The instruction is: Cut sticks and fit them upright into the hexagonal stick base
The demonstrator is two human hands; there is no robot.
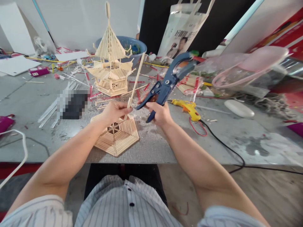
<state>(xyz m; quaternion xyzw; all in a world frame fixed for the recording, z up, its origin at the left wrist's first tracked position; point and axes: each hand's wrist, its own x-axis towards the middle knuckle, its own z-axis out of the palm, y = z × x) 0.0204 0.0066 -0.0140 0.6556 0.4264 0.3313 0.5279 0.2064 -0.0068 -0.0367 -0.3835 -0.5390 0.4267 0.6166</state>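
Observation:
My left hand (117, 112) pinches a long thin wooden stick (137, 74), held upright with a short piece near its lower end. Beneath that hand lies a flat hexagonal panel of wooden sticks (118, 142), with a spoked opening in its middle. My right hand (159, 113) is wrapped around the handles of a blue pipe cutter (168, 81), its curved head pointing up and away from me. Behind both hands stands a pagoda model (111, 71) built of the same sticks, with a pointed roof and a finial.
A yellow glue gun (188, 108) lies right of my hands, its black cord trailing over the table edge. Farther right is a white mouse-shaped object (239, 108). A blue basin (139, 47) stands behind the pagoda. Clear glue sticks (49, 108), offcuts and plastic scraps litter the grey table.

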